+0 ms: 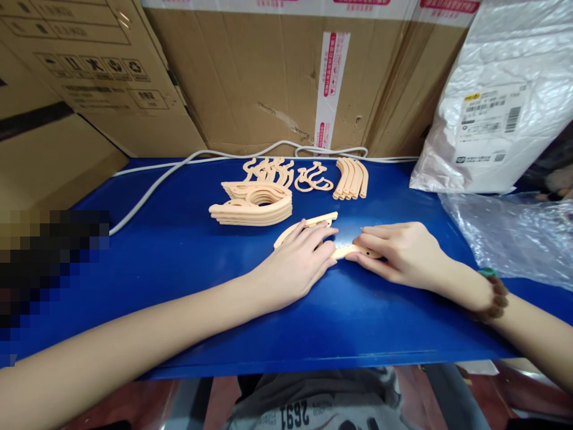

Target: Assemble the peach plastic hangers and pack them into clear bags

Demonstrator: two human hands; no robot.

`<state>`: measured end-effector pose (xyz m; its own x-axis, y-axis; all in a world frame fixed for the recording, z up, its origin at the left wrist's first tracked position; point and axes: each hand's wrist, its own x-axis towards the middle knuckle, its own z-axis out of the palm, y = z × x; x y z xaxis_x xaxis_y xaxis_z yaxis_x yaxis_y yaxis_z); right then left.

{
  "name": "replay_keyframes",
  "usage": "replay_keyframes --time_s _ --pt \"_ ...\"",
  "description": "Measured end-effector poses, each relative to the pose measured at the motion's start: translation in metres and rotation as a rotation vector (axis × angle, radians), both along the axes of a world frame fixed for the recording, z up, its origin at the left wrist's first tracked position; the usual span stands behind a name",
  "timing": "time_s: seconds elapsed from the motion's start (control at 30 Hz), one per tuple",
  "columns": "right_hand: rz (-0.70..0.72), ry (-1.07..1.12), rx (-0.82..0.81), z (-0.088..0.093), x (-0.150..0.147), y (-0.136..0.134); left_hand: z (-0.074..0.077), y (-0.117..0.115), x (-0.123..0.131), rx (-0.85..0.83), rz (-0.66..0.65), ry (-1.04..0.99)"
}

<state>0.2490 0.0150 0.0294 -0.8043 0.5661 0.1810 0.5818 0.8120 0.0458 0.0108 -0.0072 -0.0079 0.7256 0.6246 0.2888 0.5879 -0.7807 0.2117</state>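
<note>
My left hand (299, 263) is closed around one end of a narrow beige plastic hanger arm (344, 251), its fingers curled over the piece. At the arm's other end, my right hand (394, 251) pinches it between thumb and fingers; a small dark hole shows there. Just behind my left fingers lies another curved beige hanger piece (290, 232), partly covered by them. Farther left sits a stack of beige hanger pieces (253, 215).
Beige hanger hooks (268, 170), more hooks (316, 177) and a row of curved arms (351, 179) lie toward the back of the blue table (201, 263). A white cable (156, 209) runs behind. Cardboard boxes (250, 77) and a white parcel bag (492, 107) border the surface.
</note>
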Motion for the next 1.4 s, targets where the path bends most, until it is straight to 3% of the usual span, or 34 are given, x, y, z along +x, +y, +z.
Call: replay_keyframes --time_s 0.13,0.33,0.63,0.8,1.0,1.07,1.3,1.4 --pt "0.063 0.070 -0.064 0.001 0.000 0.003 0.005 -0.003 0.000 -0.080 0.030 -0.051" --pt "0.240 0.113 -0.262 0.004 -0.004 0.004 0.008 -0.001 -0.004 -0.277 0.155 -0.317" --pt "0.306 0.199 -0.444 -0.003 -0.018 -0.009 -0.002 0.010 -0.006 -0.226 0.171 -0.412" --pt "0.331 0.184 -0.351 0.000 -0.019 -0.015 0.001 0.012 -0.008 -0.199 0.215 -0.377" --pt "0.097 0.047 0.061 0.008 -0.008 -0.008 0.002 0.011 -0.006 -0.192 0.234 -0.337" --pt "0.081 -0.006 0.092 0.008 -0.008 -0.008 0.002 0.011 -0.006 -0.181 0.237 -0.335" --pt "0.259 0.040 -0.194 0.001 -0.021 -0.023 0.002 0.009 -0.007 -0.174 0.226 -0.334" --pt "0.267 0.077 -0.300 0.001 -0.021 -0.024 0.002 0.010 -0.008 -0.172 0.215 -0.323"
